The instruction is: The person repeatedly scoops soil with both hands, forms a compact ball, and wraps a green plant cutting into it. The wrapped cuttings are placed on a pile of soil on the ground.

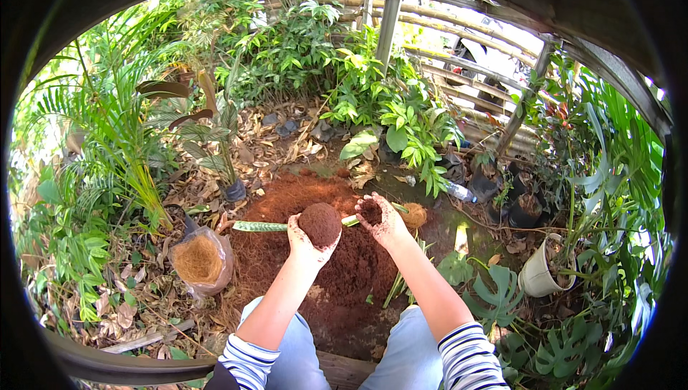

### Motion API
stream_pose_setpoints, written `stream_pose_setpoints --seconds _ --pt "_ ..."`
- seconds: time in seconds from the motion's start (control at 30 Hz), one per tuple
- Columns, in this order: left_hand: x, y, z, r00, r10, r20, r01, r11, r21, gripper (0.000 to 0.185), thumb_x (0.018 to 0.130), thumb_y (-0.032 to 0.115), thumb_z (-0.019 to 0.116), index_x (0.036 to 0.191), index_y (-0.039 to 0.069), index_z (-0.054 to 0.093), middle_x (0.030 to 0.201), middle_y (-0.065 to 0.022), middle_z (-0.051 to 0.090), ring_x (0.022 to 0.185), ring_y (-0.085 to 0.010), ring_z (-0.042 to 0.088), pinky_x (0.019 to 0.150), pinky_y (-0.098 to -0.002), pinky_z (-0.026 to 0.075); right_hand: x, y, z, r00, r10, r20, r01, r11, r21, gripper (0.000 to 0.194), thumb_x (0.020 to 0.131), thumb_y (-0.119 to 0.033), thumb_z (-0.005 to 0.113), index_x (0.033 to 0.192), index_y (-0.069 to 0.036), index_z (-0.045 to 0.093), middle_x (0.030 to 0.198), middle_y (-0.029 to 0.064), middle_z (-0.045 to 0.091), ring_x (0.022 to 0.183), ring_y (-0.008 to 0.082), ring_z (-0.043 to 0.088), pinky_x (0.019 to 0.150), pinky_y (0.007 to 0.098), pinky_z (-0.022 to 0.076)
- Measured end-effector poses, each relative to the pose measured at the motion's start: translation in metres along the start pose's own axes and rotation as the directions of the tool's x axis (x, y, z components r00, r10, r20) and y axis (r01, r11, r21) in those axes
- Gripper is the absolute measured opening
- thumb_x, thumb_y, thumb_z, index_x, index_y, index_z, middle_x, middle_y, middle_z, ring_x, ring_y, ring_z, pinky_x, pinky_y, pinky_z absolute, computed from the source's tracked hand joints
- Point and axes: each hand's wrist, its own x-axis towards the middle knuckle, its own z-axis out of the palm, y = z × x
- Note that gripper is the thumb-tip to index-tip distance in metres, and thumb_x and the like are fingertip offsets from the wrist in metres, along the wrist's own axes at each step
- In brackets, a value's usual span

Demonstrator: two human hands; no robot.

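Observation:
My left hand cups a round ball of reddish-brown potting medium, which looks like coir peat or soil. To its right, my right hand is curled around a loose dark clump of the same medium, and crumbs stick to the fingers. Both hands are above a spread pile of brown medium on the ground. A pale-spotted green leaf reaches out to the left of the ball; whether it joins the ball is hidden. Beyond my right hand lies a tan fibre ball.
A clear plastic bag of tan fibre stands at the left. On the right are a tilted white pot, a plastic bottle and black grow bags. Dense plants and a bamboo fence surround the spot.

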Motion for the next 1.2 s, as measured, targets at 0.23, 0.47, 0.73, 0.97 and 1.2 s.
stream_pose_setpoints --seconds 0.23,0.47,0.73,0.97,1.2 --pt "0.0 -0.001 -0.002 1.0 -0.009 -0.007 0.009 1.0 -0.018 0.043 0.085 0.04 0.036 0.111 0.009 0.049 0.111 -0.0113 0.055 0.098 -0.0298 0.057 0.082 -0.0456 0.049 0.007 0.004 -0.009 0.999 0.014 -0.033 -0.011 0.997 0.072 0.028 0.094 -0.015 0.033 0.099 0.001 0.055 0.094 0.0141 0.062 0.085 0.0272 0.062 0.082 0.0404 0.0505" --pt "0.001 0.001 -0.002 1.0 0.015 0.004 -0.015 1.0 -0.017 0.042 0.085 0.041 0.036 0.11 0.01 0.05 0.109 -0.0113 0.056 0.097 -0.0301 0.058 0.08 -0.0456 0.05 0.003 0.005 -0.006 0.995 -0.043 -0.088 0.047 0.998 0.046 0.022 0.093 -0.01 0.038 0.099 0.002 0.055 0.092 0.0142 0.062 0.085 0.0271 0.061 0.083 0.0388 0.0509" --pt "0.002 0.005 -0.004 1.0 0.017 0.0 -0.017 1.0 0.002 0.045 0.084 0.044 0.036 0.112 0.012 0.05 0.11 -0.0111 0.056 0.098 -0.0305 0.058 0.081 -0.0469 0.05 0.003 0.01 -0.015 0.998 -0.063 0.012 0.064 0.997 -0.049 0.021 0.092 -0.007 0.045 0.11 0.002 0.05 0.101 0.0145 0.06 0.095 0.0273 0.059 0.089 0.0394 0.0489" --pt "0.004 0.004 -0.004 1.0 0.013 -0.004 -0.013 1.0 -0.007 0.044 0.084 0.044 0.038 0.11 0.011 0.05 0.111 -0.0107 0.056 0.098 -0.0299 0.058 0.08 -0.0464 0.05 0.005 0.01 -0.012 0.998 -0.069 -0.006 0.069 0.997 -0.027 0.018 0.091 0.001 0.042 0.106 0.004 0.051 0.102 0.0154 0.059 0.097 0.028 0.058 0.092 0.0387 0.0479" --pt "0.001 0.004 -0.001 1.0 0.005 -0.008 -0.005 1.0 -0.022 0.042 0.084 0.042 0.039 0.109 0.011 0.051 0.109 -0.0105 0.056 0.097 -0.0298 0.058 0.08 -0.0459 0.05 -0.003 0.006 -0.008 0.997 -0.069 0.04 0.072 0.994 -0.085 0.015 0.09 -0.001 0.047 0.102 0.003 0.055 0.099 0.0145 0.061 0.094 0.0248 0.06 0.089 0.0366 0.0494"
